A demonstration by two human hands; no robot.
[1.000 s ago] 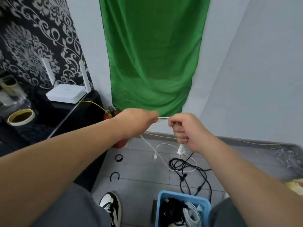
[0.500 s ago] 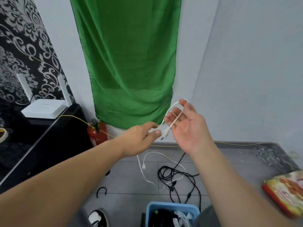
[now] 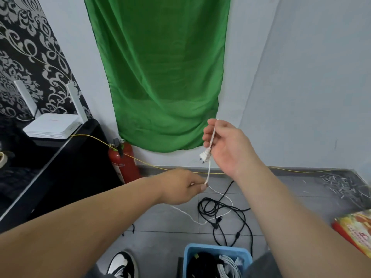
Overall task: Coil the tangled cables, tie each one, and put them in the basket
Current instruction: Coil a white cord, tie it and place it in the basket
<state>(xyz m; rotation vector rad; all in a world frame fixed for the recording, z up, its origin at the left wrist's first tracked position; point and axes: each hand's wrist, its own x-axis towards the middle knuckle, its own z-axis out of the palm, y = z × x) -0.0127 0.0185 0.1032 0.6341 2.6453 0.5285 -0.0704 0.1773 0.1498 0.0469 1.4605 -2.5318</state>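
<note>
My right hand [image 3: 226, 145] is raised, palm toward me, and holds the white cable [image 3: 209, 163] near its plug end, with the plug hanging beside the palm. Lower down, my left hand [image 3: 180, 188] pinches the same cable, which is stretched between both hands. The rest of the white cable trails to the grey floor and crosses a tangled black cable [image 3: 222, 213]. A blue basket [image 3: 216, 255] at the bottom edge holds black and white coiled cables.
A black cabinet [image 3: 60, 177] stands at the left with a white router [image 3: 52, 127] on it. A red fire extinguisher [image 3: 123, 161] stands by the wall. A thin yellow wire [image 3: 291, 170] runs along the wall base. A colourful box [image 3: 355, 231] lies at the right. My shoe [image 3: 121, 265] is at the bottom.
My right hand rose and turned palm toward me while holding the cable's plug end. My left hand slid down the cable, and the two hands moved apart.
</note>
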